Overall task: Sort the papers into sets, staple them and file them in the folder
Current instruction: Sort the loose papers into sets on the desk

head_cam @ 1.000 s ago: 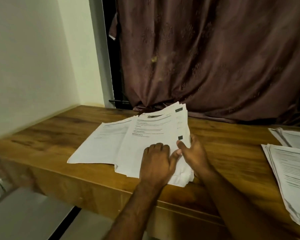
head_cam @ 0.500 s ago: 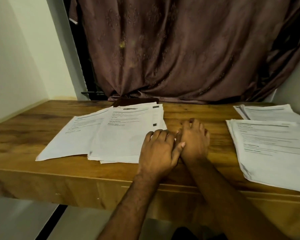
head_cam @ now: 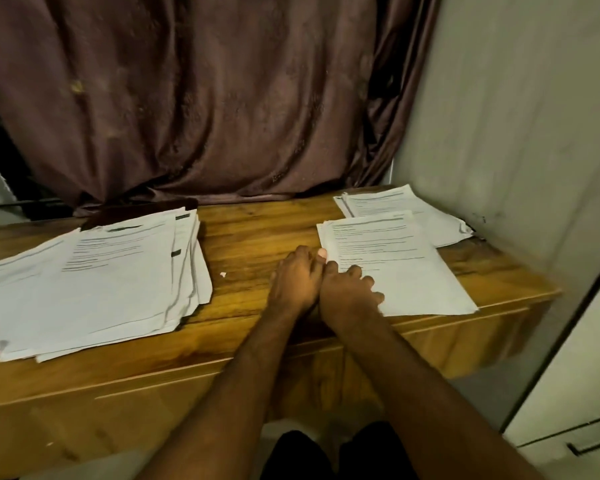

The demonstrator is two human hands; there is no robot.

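Note:
A wide, loosely fanned pile of printed papers (head_cam: 94,282) covers the left of the wooden desk (head_cam: 257,233). A neater stack of printed sheets (head_cam: 406,268) lies at the right, with a second stack (head_cam: 430,216) behind it near the wall. Both hands sit side by side between the piles. My left hand (head_cam: 293,278) lies on the wood, its fingertips touching the near stack's left edge. My right hand (head_cam: 352,292) rests with bent fingers on that stack's lower left corner. Neither hand lifts a sheet. No stapler is in view.
A dark flat object (head_cam: 136,209), perhaps a folder, pokes out behind the left pile. A tiny white scrap (head_cam: 223,274) lies on the wood. A brown curtain (head_cam: 205,98) hangs behind, a wall (head_cam: 516,116) and a white cabinet (head_cam: 586,393) stand at the right.
Both hands left the left pile and slid right across the desk together to the right-hand stack. The view swung right with them.

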